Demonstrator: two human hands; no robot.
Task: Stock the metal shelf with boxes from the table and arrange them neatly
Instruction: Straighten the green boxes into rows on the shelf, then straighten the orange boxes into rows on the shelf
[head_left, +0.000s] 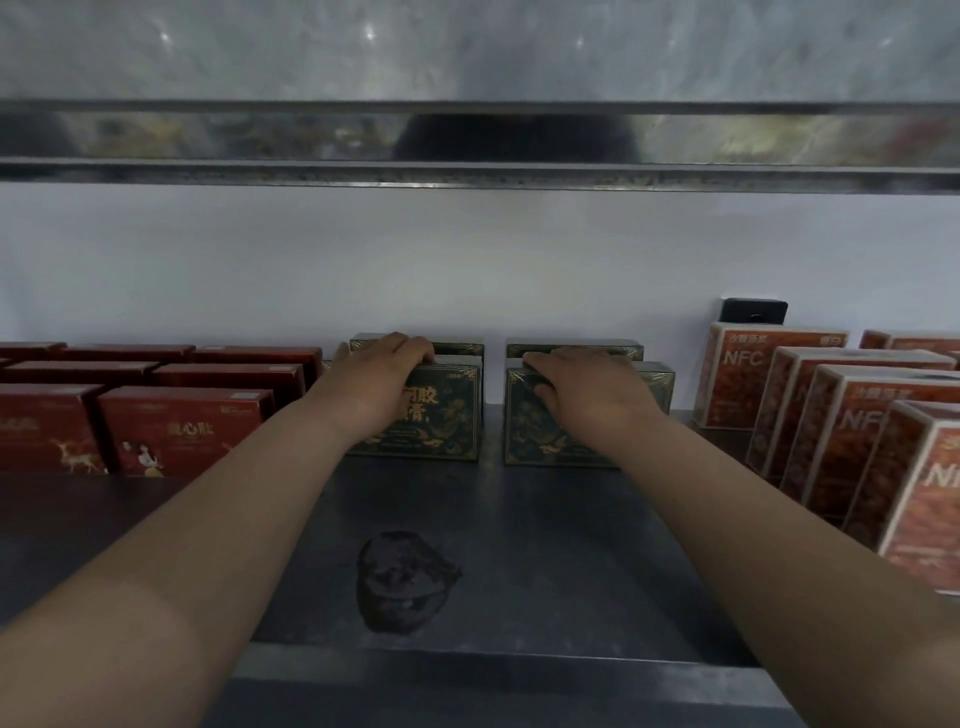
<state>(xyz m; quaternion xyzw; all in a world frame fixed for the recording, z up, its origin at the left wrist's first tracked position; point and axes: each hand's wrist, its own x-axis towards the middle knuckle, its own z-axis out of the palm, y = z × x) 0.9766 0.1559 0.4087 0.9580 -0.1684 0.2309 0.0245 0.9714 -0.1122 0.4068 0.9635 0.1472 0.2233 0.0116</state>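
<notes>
Green boxes (441, 426), four; left hand (387, 371), right hand (589, 387) gripping.

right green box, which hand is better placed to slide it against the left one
Likely the right hand: it grips the right green box by its top edge; the left hand grips the left green box.

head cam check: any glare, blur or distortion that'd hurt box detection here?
Head view: dim overall; glare specks on the upper shelf underside; left green box and right green box low-contrast, each partly covered by the left hand and right hand; orange NFC boxes at the right edge stretched and soft; front rail slightly bowed by the wide lens.
</notes>
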